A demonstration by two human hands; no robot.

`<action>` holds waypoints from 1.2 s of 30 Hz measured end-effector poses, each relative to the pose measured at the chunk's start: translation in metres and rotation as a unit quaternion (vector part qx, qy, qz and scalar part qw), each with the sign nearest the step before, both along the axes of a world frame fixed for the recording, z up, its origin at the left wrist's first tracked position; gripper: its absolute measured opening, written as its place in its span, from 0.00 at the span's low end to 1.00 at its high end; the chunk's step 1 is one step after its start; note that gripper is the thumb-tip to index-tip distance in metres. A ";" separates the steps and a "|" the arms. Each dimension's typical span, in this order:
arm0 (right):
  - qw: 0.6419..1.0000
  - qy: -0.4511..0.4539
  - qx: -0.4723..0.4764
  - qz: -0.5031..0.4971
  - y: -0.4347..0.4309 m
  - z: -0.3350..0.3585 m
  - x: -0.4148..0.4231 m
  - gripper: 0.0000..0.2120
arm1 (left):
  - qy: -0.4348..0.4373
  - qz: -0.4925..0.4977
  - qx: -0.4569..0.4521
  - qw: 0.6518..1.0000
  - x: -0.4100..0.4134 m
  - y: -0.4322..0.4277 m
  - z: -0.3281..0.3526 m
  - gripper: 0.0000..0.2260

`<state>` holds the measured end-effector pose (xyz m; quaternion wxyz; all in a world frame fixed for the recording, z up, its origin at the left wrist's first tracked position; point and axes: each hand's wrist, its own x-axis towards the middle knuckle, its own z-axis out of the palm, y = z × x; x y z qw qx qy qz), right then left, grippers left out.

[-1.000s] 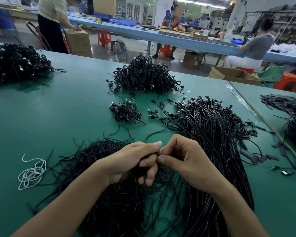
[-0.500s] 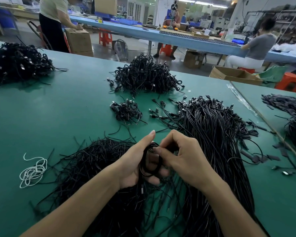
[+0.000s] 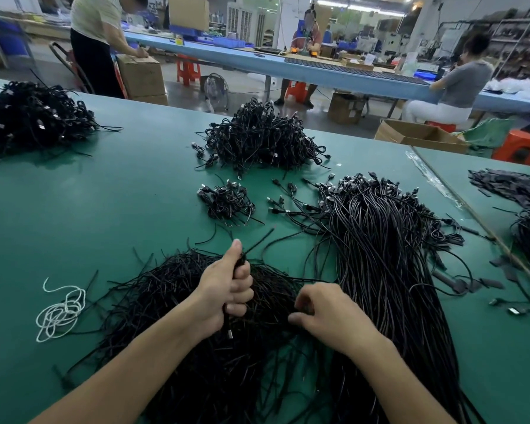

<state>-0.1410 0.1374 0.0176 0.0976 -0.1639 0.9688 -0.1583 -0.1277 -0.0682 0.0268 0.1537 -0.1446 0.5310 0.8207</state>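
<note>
head view: the left hand (image 3: pixel 227 289) is clenched round a folded black rubber-sheathed cable (image 3: pixel 243 261), thumb up, with the bundle's long axis running near to far through the fist; one loose end pokes out far-right past the thumb and a metal plug (image 3: pixel 229 333) hangs below. the right hand (image 3: pixel 328 313) sits just right of it and nearer, fingers (image 3: pixel 297 318) curled down into the heap of short thin black wire ties (image 3: pixel 172 289) on the matte green surface (image 3: pixel 104 209); whether they pinch a tie i cannot tell. the next move likely turns on carrying a tie leftward across the bundle's axis, and the right hand is the free one for that. long glossy black cables (image 3: pixel 380 255) fan out to the right; a small pile of tied cable bundles (image 3: pixel 227 203) lies farther off, and a tangle of white string (image 3: pixel 62 310) lies to the left
</note>
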 end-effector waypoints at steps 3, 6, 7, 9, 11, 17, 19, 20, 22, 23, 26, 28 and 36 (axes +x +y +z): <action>0.999 -0.002 0.031 -0.012 -0.008 -0.008 0.005 0.11 | -0.016 0.042 0.055 0.998 -0.002 0.000 0.002 0.28; 0.999 -0.014 0.032 -0.010 -0.012 -0.006 0.004 0.08 | 0.005 0.064 0.056 0.996 -0.003 0.001 0.000 0.28; 0.999 -0.013 0.035 -0.008 -0.012 -0.005 0.004 0.08 | 0.012 0.065 0.048 0.997 -0.003 0.001 0.000 0.28; 0.999 0.002 0.041 -0.009 -0.013 -0.001 0.006 0.07 | 0.010 0.060 0.030 0.998 -0.002 0.001 -0.001 0.29; 0.999 0.016 0.048 -0.010 -0.010 0.003 0.007 0.06 | -0.003 0.051 -0.004 0.999 0.001 0.002 -0.001 0.27; 0.994 0.001 -0.099 -0.040 -0.004 0.015 0.005 0.06 | 0.032 0.005 -0.026 0.999 0.002 0.005 0.000 0.28; 0.977 0.033 -0.200 -0.063 -0.008 0.020 0.006 0.07 | 0.063 -0.020 -0.052 0.996 0.004 0.008 0.004 0.30; 0.961 0.047 -0.260 -0.079 -0.011 0.023 0.007 0.07 | 0.082 -0.028 -0.066 0.994 0.005 0.010 0.007 0.31; 0.915 0.055 -0.385 -0.102 -0.020 0.029 0.011 0.07 | 0.112 -0.039 -0.089 0.989 0.007 0.013 0.011 0.31; 0.894 0.055 -0.432 -0.103 -0.026 0.032 0.013 0.07 | 0.123 -0.042 -0.104 0.986 0.009 0.016 0.013 0.31; 0.874 0.059 -0.479 -0.067 -0.039 0.040 0.020 0.08 | 0.151 -0.047 -0.131 0.979 0.014 0.021 0.019 0.27; 0.877 0.053 -0.476 -0.034 -0.044 0.045 0.024 0.09 | 0.172 -0.047 -0.105 0.978 0.019 0.022 0.023 0.16; 0.905 0.043 -0.423 0.024 -0.039 0.063 0.037 0.15 | 0.253 0.009 -0.106 0.962 0.021 0.024 0.021 0.23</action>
